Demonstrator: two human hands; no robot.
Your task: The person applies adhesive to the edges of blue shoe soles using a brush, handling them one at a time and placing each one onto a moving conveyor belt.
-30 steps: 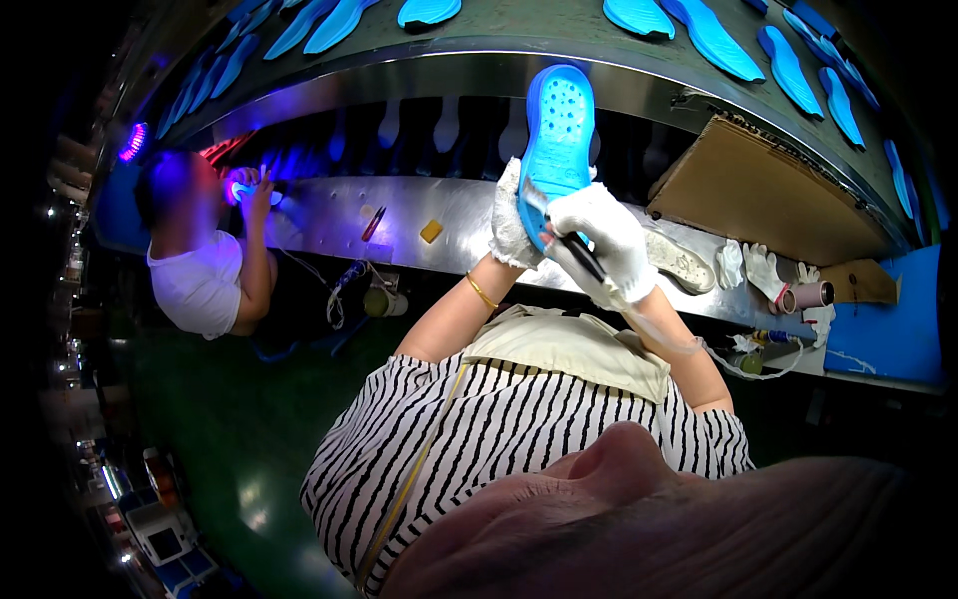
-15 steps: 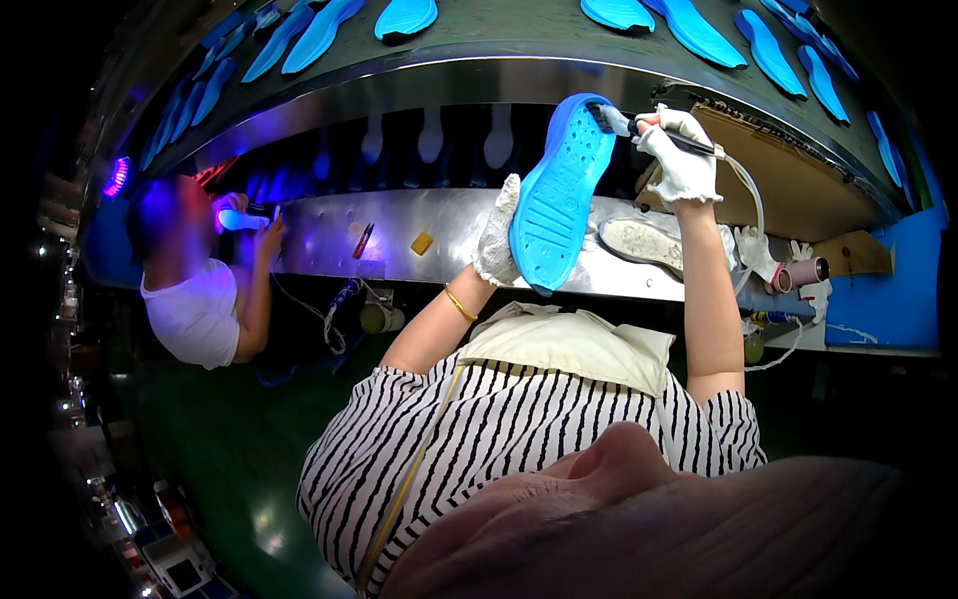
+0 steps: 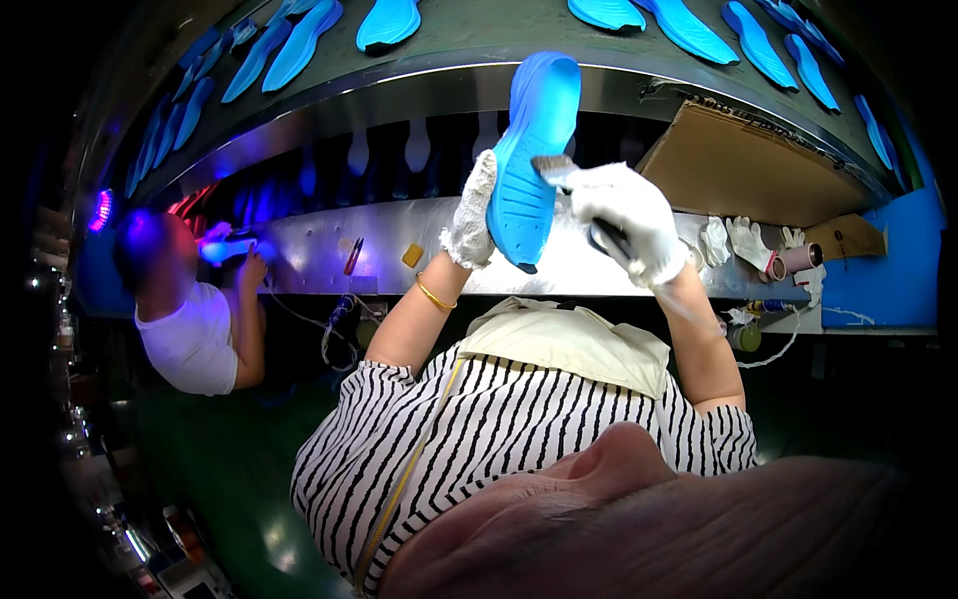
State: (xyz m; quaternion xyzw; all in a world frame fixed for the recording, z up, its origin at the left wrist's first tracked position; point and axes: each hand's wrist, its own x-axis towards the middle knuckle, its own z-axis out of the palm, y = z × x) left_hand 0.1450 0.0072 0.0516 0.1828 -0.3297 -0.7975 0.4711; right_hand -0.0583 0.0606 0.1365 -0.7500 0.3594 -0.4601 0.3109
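A bright blue shoe sole (image 3: 529,180) is raised over the metal ledge, its toe pointing away from me. My left hand (image 3: 473,212), in a white glove, grips the sole along its left edge. In my right hand (image 3: 631,222), also gloved in white, is a brush (image 3: 554,168) with dark bristles at the middle of the sole's right side. The fingers are closed around the brush's handle, which they partly hide. Whether the bristles press on the surface, I cannot tell.
Several blue soles (image 3: 392,24) lie on the conveyor belt (image 3: 479,32) beyond the ledge (image 3: 389,225). A yellow block (image 3: 412,256) and red-handled tool (image 3: 353,256) rest left of me. Cardboard (image 3: 743,165), spare gloves (image 3: 746,240) and a tube (image 3: 798,258) are at right. A co-worker (image 3: 195,319) sits left.
The brush has moved from the sole's toe end down to its middle right side. The sole has shifted up and left and turned over from its holed face. Belt soles have moved left.
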